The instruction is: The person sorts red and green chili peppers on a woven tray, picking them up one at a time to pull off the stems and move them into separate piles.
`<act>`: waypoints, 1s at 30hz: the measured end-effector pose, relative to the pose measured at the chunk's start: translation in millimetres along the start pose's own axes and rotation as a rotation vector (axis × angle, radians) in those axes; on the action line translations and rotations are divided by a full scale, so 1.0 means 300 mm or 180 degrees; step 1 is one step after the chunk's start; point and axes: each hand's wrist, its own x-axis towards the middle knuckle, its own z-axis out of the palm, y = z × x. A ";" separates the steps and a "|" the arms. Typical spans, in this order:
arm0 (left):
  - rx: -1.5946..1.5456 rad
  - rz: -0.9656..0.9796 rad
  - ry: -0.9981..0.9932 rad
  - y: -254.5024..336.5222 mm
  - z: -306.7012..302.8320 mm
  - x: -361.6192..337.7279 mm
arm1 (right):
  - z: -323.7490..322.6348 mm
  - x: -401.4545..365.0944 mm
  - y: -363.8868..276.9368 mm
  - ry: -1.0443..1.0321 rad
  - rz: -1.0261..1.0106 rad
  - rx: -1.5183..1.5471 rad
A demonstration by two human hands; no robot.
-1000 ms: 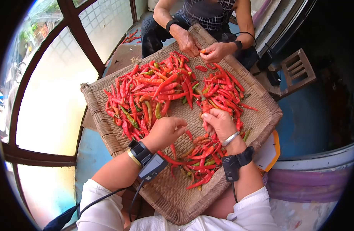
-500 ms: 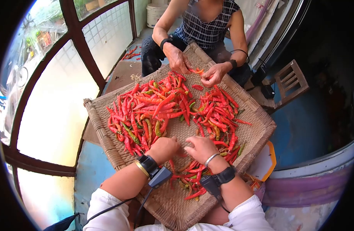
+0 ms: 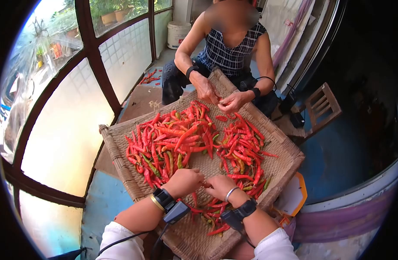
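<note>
My left hand (image 3: pixel 184 182) and my right hand (image 3: pixel 220 186) meet over the near half of a woven tray (image 3: pixel 194 242). The fingers of both are curled and pinched, and whatever is between them is hidden. Just beyond my left hand lies a large heap of red chili peppers (image 3: pixel 177 138), with a few green ones mixed in. Farther right on the tray is a second chili heap (image 3: pixel 244 151). Below my right wrist, more chili peppers (image 3: pixel 216 212) lie loosely spread.
Across the tray sits another person (image 3: pixel 229 52), whose hands (image 3: pixel 220 97) are together above its far edge. A wooden chair (image 3: pixel 322 108) stands at right, an orange-rimmed container (image 3: pixel 296 195) beside the tray. Glazed panels (image 3: pixel 64 125) run along the left. A white bucket (image 3: pixel 177 34) stands behind.
The view has tilted up, so the tray sits lower. My hands have come closer together. The orange-red chili in the other person's hands is now mostly hidden.
</note>
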 end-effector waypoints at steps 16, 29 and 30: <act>0.0542 0.0382 -0.0838 0.006 0.056 -0.090 | -0.104 -0.076 0.113 0.1856 0.1010 0.5256; 0.0832 0.0381 -0.1077 0.003 0.037 -0.067 | -0.076 -0.115 0.002 0.0837 0.0618 0.3946; 0.0828 0.0389 -0.1074 0.001 0.030 -0.068 | -0.079 -0.124 0.002 0.0988 0.0619 0.4073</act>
